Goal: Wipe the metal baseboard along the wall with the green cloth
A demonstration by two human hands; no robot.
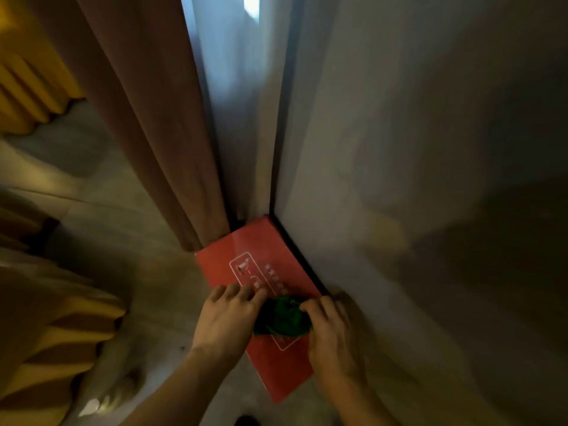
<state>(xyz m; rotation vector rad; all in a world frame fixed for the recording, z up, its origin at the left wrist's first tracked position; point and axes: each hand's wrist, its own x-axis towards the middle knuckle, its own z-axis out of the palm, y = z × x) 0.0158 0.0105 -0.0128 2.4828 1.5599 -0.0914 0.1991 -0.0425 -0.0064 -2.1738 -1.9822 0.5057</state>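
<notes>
The green cloth (281,316) is lying bunched on a red box; the dark baseboard (299,255) is running along the wall's foot.

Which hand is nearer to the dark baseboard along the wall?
The right hand, gripping the green cloth close beside the baseboard. The left hand rests farther out, on the red box.

cloth (281,318) on box (261,272), baseboard (299,256) right
</notes>
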